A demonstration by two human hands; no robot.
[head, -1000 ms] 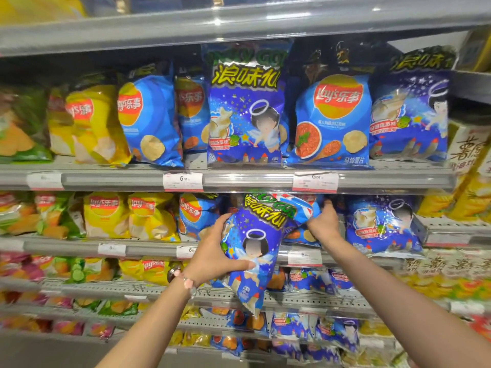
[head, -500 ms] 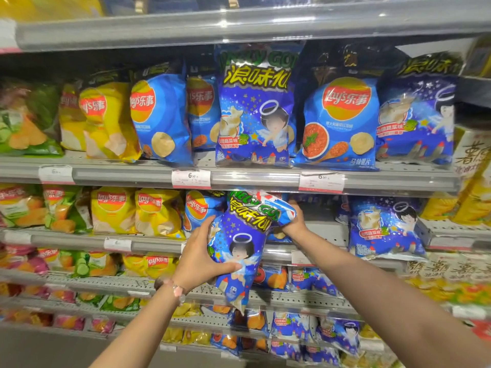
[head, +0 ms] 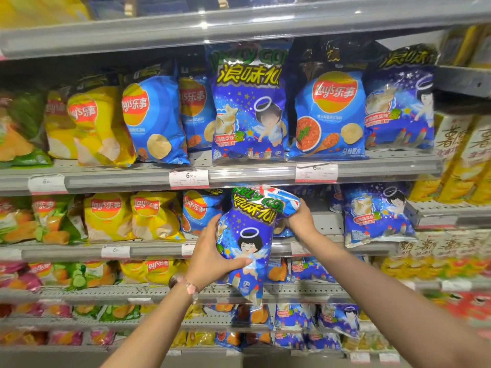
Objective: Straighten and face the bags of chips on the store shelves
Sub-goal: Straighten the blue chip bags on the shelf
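**Setting the angel bag back in its slot**

Grey store shelves [head: 239, 176] run across the frame, packed with chip bags in yellow, blue and green. At centre, the left hand [head: 212, 257] curls round the lower side of a blue angel bag [head: 245, 235], thumb across its front. The right hand [head: 301, 219] grips the bag's crumpled top corner. The bag hangs tilted in front of the middle shelf, in a gap between a blue bag [head: 199, 211] and a matching angel bag [head: 377, 213] at centre right. To do this well, I judge it should go in bottom first, upright, picture outward, flush with the shelf lip.
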